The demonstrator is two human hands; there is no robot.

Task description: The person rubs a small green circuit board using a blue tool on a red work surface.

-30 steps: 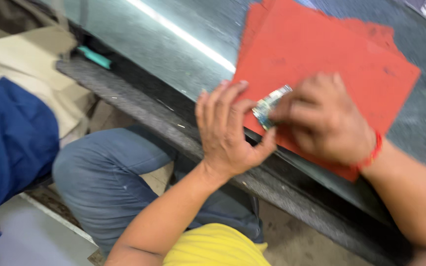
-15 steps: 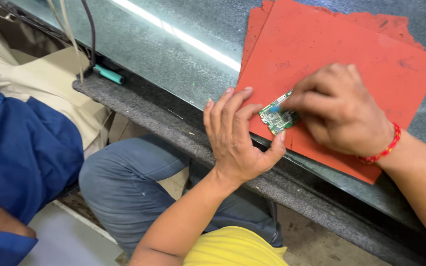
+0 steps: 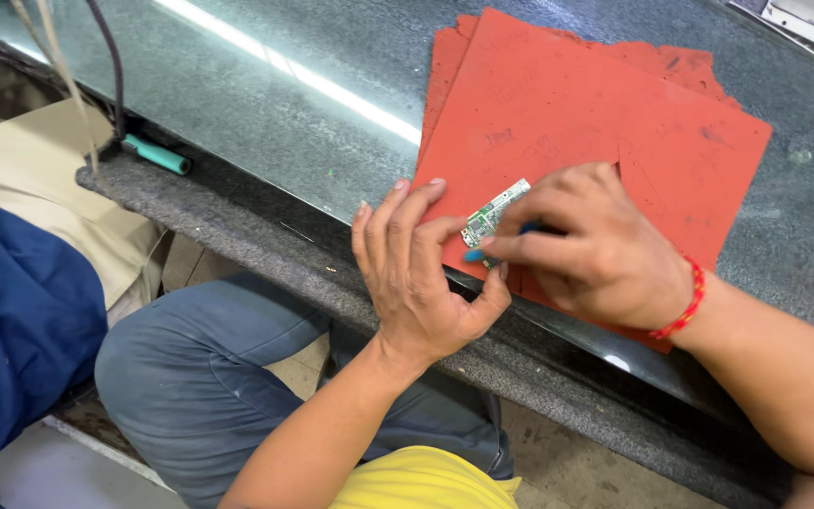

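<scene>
1. I saw the desk (image 3: 266, 104), a dark glossy slab with a grey felt-like front edge, fill most of the view; I took the red mat as my landmark for everything else.
2. The red mat (image 3: 595, 113) lay flat on the desk as a loose stack of sheets, with ragged edges showing behind the top one.
3. To the left of the mat, off the desk's edge, a person in a blue top and beige cloth (image 3: 11, 311) sat close by, and a knee in blue-grey trousers (image 3: 200, 368) showed below the edge.
4. My left hand (image 3: 421, 278) rested at the mat's near left corner, fingers spread fairly wide and flat, its thumb touching the small board rather than gripping it.
5. My right hand (image 3: 591, 245), with a red thread band at the wrist, sat on the mat's near part, fingers pinched narrow around a small blue tool (image 3: 476, 254).
6. A teal pen-like object (image 3: 157, 155) lay well left of the mat, on the desk's front ledge beside a dark cable.
7. The small green circuit board (image 3: 492, 215) lay on the mat near its left edge, between both hands, with the blue tip just beside it.
</scene>
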